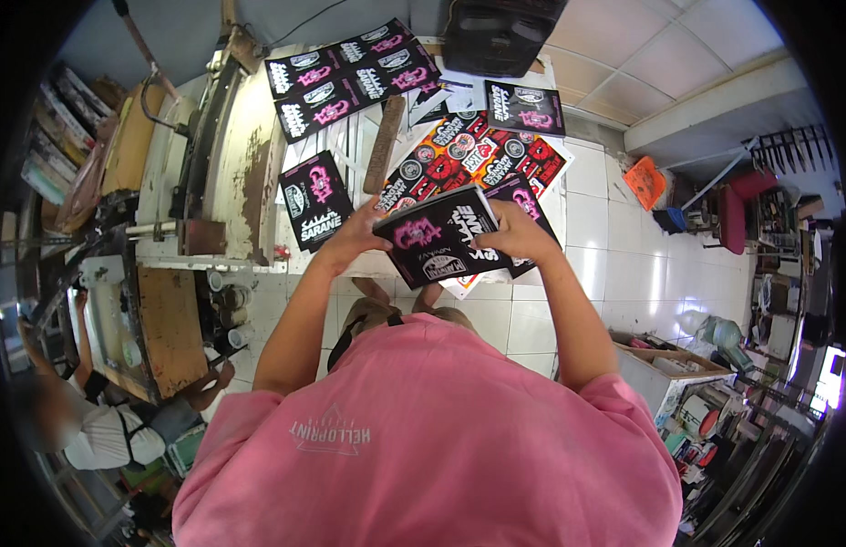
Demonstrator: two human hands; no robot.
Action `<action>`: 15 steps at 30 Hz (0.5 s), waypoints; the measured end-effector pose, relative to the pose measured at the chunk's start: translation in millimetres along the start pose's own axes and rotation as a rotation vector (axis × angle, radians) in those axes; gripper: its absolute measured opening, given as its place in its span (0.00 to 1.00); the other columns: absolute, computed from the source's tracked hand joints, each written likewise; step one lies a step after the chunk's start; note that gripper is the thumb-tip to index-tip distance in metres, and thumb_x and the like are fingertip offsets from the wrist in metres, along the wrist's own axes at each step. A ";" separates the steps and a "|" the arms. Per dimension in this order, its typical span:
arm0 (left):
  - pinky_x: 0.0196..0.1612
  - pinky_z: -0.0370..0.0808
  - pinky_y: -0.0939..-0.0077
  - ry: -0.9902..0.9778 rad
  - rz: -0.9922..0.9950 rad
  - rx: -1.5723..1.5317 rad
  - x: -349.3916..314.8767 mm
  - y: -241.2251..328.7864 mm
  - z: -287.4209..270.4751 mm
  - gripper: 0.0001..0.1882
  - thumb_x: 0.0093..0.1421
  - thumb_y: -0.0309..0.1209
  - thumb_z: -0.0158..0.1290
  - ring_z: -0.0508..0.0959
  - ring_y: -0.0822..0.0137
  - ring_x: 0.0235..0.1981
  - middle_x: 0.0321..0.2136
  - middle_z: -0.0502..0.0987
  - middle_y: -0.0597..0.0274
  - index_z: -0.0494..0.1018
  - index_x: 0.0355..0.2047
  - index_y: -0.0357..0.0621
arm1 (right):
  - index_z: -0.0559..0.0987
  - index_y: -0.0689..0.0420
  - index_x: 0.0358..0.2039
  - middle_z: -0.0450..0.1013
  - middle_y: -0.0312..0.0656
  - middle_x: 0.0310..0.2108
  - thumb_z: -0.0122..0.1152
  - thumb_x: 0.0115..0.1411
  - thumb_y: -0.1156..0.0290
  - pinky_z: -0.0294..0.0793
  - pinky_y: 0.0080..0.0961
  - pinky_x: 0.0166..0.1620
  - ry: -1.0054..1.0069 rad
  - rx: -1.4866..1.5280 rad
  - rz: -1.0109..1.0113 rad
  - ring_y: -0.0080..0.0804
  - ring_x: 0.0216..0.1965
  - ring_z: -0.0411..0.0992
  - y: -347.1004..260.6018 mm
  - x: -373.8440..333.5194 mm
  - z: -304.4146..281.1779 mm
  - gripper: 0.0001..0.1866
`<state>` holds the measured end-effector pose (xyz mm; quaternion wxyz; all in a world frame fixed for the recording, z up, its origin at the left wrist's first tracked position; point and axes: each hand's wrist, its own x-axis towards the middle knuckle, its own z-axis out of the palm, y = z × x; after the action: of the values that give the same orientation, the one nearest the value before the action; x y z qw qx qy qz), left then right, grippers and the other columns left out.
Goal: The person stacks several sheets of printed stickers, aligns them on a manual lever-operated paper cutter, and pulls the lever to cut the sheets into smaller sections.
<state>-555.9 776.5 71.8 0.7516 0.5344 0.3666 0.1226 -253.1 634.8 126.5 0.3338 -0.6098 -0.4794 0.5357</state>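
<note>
Over the near edge of the table, I hold a stack of black printed sheets with pink and white designs. My left hand grips its left edge. The right edge is in my right hand, thumb on top. Partly under the stack lie a large red-and-orange printed sheet and more black printed sheets. A smaller black printed piece rests left of my left hand. Beyond it spread larger black printed sheets, and another black piece sits at the far right.
A wooden strip lies on the table. To the left stands a worn cream-painted machine with a long handle. A black boxy object stands at the back. At lower left another person sits; a box-topped cabinet is at right.
</note>
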 end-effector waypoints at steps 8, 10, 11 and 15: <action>0.61 0.69 0.68 -0.323 0.122 0.459 32.1 36.9 49.8 0.36 0.60 0.39 0.66 0.75 0.66 0.55 0.54 0.77 0.54 0.64 0.63 0.35 | 0.81 0.63 0.35 0.79 0.43 0.35 0.74 0.43 0.66 0.73 0.28 0.40 -0.353 -0.291 0.008 0.31 0.37 0.77 -24.2 39.8 -20.6 0.20; 0.59 0.70 0.71 -0.224 0.225 0.387 35.6 15.4 50.2 0.33 0.62 0.37 0.64 0.75 0.69 0.53 0.53 0.77 0.56 0.65 0.62 0.33 | 0.76 0.63 0.50 0.78 0.43 0.43 0.75 0.46 0.59 0.74 0.29 0.46 -0.329 0.085 -0.014 0.32 0.42 0.75 4.3 39.9 -32.2 0.33; 0.58 0.72 0.72 -0.204 0.216 0.300 34.5 7.9 47.3 0.29 0.64 0.35 0.62 0.76 0.70 0.52 0.51 0.78 0.58 0.66 0.60 0.35 | 0.73 0.63 0.56 0.76 0.44 0.49 0.73 0.49 0.57 0.74 0.29 0.50 -0.277 0.443 0.016 0.33 0.47 0.75 22.2 29.0 -33.6 0.37; 0.57 0.74 0.71 -0.092 0.105 -0.255 26.4 -2.3 59.3 0.23 0.66 0.34 0.60 0.77 0.71 0.51 0.50 0.78 0.60 0.67 0.57 0.40 | 0.60 0.62 0.68 0.70 0.45 0.59 0.68 0.60 0.54 0.70 0.32 0.61 -0.040 0.441 -0.029 0.33 0.57 0.71 79.1 -8.7 33.1 0.43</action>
<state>-497.4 748.5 68.2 0.8219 0.4582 0.2849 0.1827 -267.1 597.9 49.8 0.4573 -0.5041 -0.3659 0.6347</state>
